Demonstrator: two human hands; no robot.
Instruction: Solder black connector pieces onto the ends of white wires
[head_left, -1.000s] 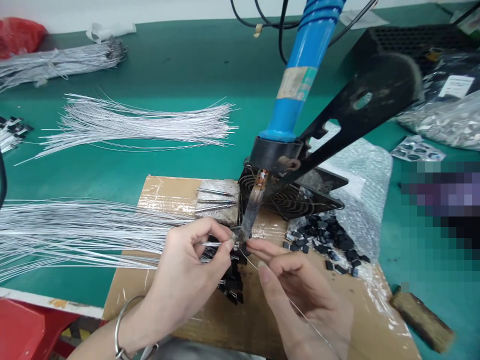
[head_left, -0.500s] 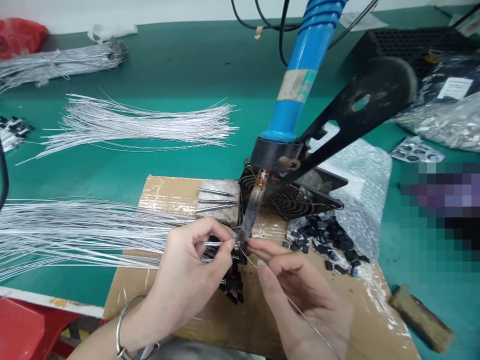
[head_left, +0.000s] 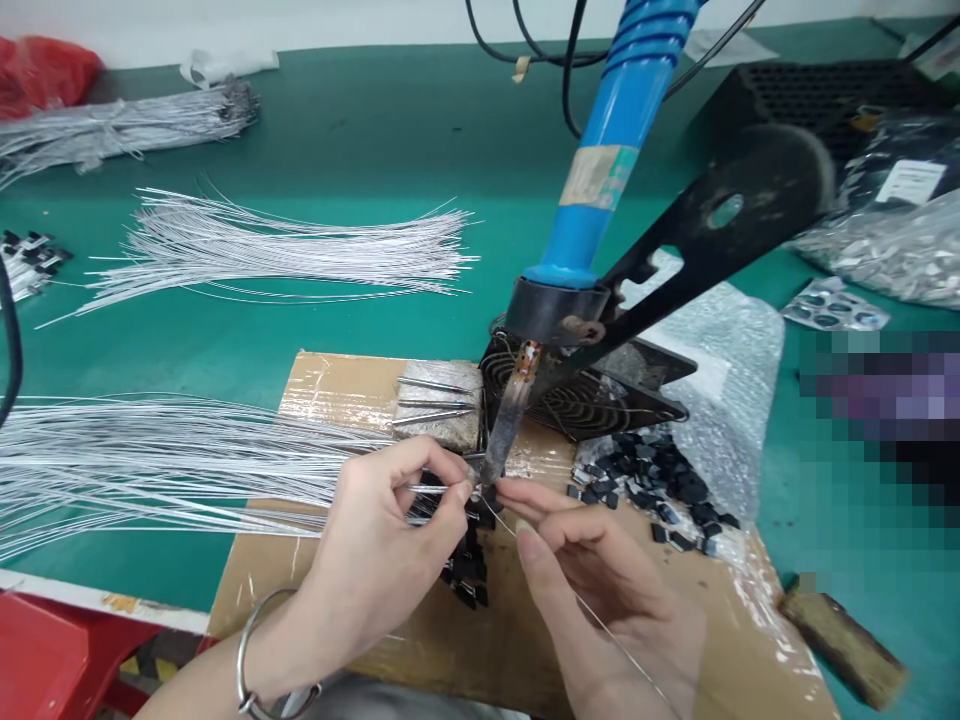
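Under the tip of a blue-handled soldering iron [head_left: 574, 235], both hands meet. My left hand [head_left: 394, 535] is closed, thumb and forefinger pinching a thin wire [head_left: 426, 489] whose end lies at the iron's tip. Closed as well, my right hand [head_left: 600, 590] grips a strand of solder wire [head_left: 626, 655] that runs up to the same spot. Its forefinger reaches close to the tip; whether it also touches a small part there I cannot tell. Black connectors [head_left: 466, 575] on wire ends lie just below the fingertips. The exact joint is mostly hidden by fingers.
A black stand arm [head_left: 720, 215] holds the iron above a small fan [head_left: 585, 385]. Long wires [head_left: 165, 465] spread left on the cardboard [head_left: 322, 385]; another bundle [head_left: 300, 245] lies behind. Loose black parts [head_left: 660, 480] sit on bubble wrap [head_left: 742, 350]. A brown block [head_left: 844, 640] is at right.
The whole view has shifted very slightly. Both hands keep their places at the iron's tip, with the same wire and solder wire held.
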